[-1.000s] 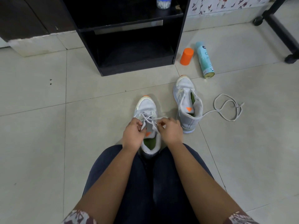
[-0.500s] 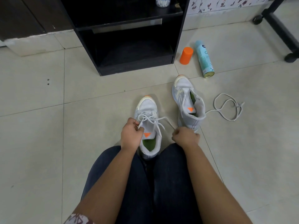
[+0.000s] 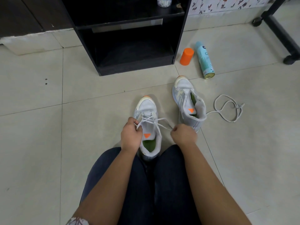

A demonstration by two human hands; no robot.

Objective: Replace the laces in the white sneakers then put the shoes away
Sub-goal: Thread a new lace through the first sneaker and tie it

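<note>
A white sneaker [image 3: 146, 109] with an orange toe tip stands on the floor between my knees, toe pointing away. Its white lace [image 3: 159, 123] is threaded through the lower eyelets. My left hand [image 3: 131, 135] pinches one end of that lace at the shoe's left side. My right hand [image 3: 183, 135] is closed on the other end, stretched out to the right. The second white sneaker [image 3: 189, 103] stands further right with no lace in its eyelets. A loose white lace [image 3: 227, 109] lies coiled on the tiles beside it.
A black open shelf unit [image 3: 129, 39] stands straight ahead on the tiled floor. An orange cap [image 3: 186, 56] and a teal spray can [image 3: 204, 60] lie to its right. A black wheeled frame [image 3: 279, 31] is at the far right. My dark-trousered legs fill the foreground.
My right hand has pulled its lace end away from the shoe out to the right, drawing the lace taut. My left hand stays at the shoe's left side.
</note>
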